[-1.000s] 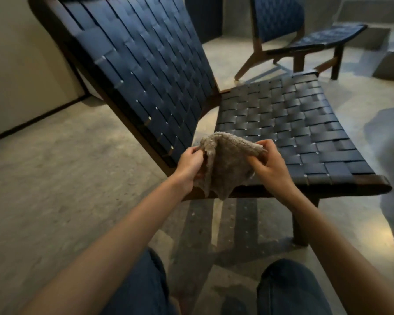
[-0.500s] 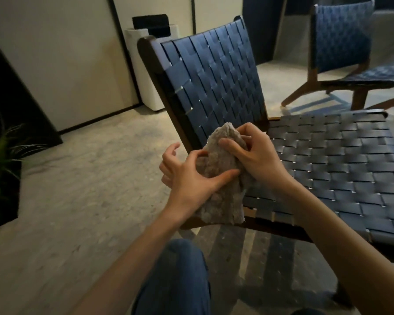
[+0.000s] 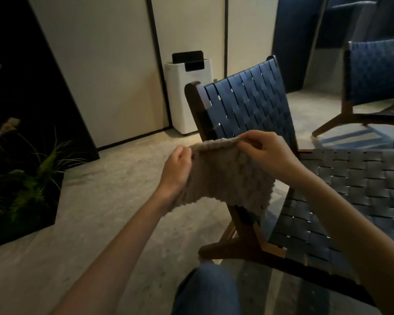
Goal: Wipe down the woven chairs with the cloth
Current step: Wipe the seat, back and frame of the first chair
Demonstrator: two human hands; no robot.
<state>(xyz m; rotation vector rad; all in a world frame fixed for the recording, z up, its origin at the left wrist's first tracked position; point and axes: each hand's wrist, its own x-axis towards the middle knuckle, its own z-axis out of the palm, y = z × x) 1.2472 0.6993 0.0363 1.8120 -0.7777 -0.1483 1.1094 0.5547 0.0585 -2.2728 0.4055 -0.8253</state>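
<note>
A beige knobbly cloth [image 3: 225, 178] hangs spread between my hands in front of me. My left hand [image 3: 176, 170] pinches its upper left corner. My right hand [image 3: 267, 153] pinches the upper right edge. Behind the cloth stands a woven chair [image 3: 255, 105] with dark blue straps and a dark wooden frame; its seat [image 3: 350, 201] stretches to the right. The cloth hangs just in front of the chair's backrest side rail, apart from the seat. A second woven chair [image 3: 375, 73] stands at the far right.
A white appliance with a black top [image 3: 189, 94] stands against the cream wall behind the chair. A dark planter with green grasses [image 3: 25, 185] sits on the floor at left. My knee in blue jeans [image 3: 207, 289] is at the bottom centre.
The cloth was bunched between my hands; now both hands have pulled it out flat and lifted it. The view has swung left and up, showing more wall and the planter.
</note>
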